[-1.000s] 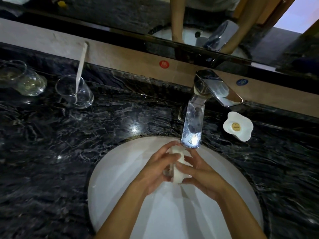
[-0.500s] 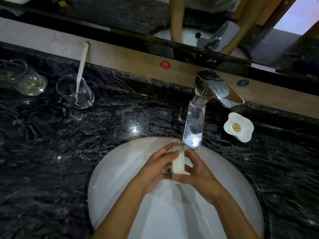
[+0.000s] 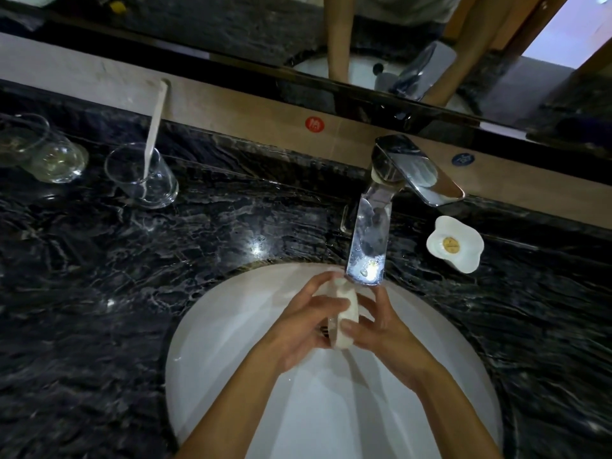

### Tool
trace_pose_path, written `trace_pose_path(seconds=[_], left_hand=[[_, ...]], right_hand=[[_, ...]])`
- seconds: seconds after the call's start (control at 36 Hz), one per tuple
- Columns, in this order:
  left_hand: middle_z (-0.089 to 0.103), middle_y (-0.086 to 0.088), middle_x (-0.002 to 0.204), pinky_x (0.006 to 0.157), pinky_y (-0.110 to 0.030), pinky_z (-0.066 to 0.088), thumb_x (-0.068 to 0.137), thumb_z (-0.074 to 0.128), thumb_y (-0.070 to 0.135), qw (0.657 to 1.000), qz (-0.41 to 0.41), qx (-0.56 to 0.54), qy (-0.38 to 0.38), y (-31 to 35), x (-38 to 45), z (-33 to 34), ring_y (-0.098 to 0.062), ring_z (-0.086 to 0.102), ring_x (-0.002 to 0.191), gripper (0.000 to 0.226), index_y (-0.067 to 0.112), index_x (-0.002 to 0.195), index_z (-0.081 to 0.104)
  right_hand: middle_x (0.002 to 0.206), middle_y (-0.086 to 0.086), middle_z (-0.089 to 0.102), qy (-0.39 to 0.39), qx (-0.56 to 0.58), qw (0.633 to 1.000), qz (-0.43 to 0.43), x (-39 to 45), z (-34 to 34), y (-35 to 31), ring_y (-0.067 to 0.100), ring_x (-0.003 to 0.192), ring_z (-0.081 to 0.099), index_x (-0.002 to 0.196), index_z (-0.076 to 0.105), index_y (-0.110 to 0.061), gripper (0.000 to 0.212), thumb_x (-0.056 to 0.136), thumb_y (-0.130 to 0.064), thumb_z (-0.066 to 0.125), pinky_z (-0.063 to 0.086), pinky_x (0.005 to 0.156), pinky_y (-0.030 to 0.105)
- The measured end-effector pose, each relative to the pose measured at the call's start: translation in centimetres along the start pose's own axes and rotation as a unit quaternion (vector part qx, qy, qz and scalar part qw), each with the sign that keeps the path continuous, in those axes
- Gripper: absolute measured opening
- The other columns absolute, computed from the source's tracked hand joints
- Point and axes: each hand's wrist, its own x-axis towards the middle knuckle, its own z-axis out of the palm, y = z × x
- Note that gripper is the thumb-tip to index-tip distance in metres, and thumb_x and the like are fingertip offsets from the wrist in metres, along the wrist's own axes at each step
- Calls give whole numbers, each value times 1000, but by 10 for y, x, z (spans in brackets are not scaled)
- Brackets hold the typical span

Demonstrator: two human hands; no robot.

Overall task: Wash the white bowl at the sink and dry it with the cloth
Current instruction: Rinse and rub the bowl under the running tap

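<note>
While gripped edge-on, white bowl (image 3: pixel 346 318) between hands (image 3: pixel 344 323)

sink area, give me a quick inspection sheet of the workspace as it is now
surface: dark marble counter, wet sheen; white sink set into it.
job's things: white bowl held on edge over the sink, just under the tap; cloth not seen.
clutter: glass with a white stick in it, two more glasses far left, flower-shaped dish right of the tap.
grippers: left hand and right hand both grip the bowl.
cables: nothing seen.
surroundings: mirror behind, red sticker and blue sticker on the ledge.
</note>
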Motion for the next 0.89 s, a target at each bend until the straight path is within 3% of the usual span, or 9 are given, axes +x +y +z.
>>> trace_pose_path(seconds=[0.08,0.17,0.25,0.36,0.5,0.64,0.75,0.89], left_hand=[[57,-23,127,90,-63,51,81,74,6,999,33,1,3,-3,1,-1,-39,66,105,49,37,119,66],[50,-13,140,95,-70,46,80,74,2,999,42,10,-6,-5,2,-2,-48,62,117,58,38,126,63],[52,-6,142,89,-60,52,83,72,0,999,40,4,-22,-6,2,-2,-39,65,109,58,39,125,63],[68,-6,123,77,-49,58,81,74,13,999,31,-41,-10,-4,3,-3,-31,66,105,40,37,113,72],[70,-6,118,65,-43,58,77,73,17,999,37,-39,1,-2,3,-3,-28,68,100,37,33,111,73],[66,-9,114,83,-54,49,91,67,21,999,17,-37,16,4,6,-4,-34,54,106,25,28,114,72],[65,-15,116,77,-49,51,90,69,24,999,5,-22,23,4,8,-1,-31,52,100,28,28,118,70],[61,-22,122,93,-68,44,90,68,25,998,16,-61,14,-3,7,-4,-38,56,112,32,22,122,65]], right_hand=[[141,8,57,-33,24,998,43,2,-3,3,33,119,65,142,40,-43,84,75,-22,85,48,99,64],[140,15,57,-55,62,995,50,3,-1,2,40,118,64,145,42,-30,78,79,-16,81,47,97,68],[143,10,54,-57,50,997,27,3,1,0,38,119,63,146,42,-25,72,84,-7,76,49,95,68],[142,2,53,-49,21,999,4,4,3,2,37,119,63,142,46,-27,77,79,5,78,50,93,67],[143,-4,56,-22,-29,999,-17,3,4,4,28,130,55,141,48,-29,79,75,-5,84,48,104,58],[138,-3,61,0,-51,998,-34,-2,4,7,20,133,53,141,48,-28,85,70,-3,86,45,109,54],[137,-8,59,6,-68,997,-42,-3,3,10,12,132,51,141,45,-31,92,66,0,88,43,111,49],[136,-8,58,-2,-70,996,-48,-3,2,6,13,129,52,137,48,-35,88,66,-4,89,53,100,39]])
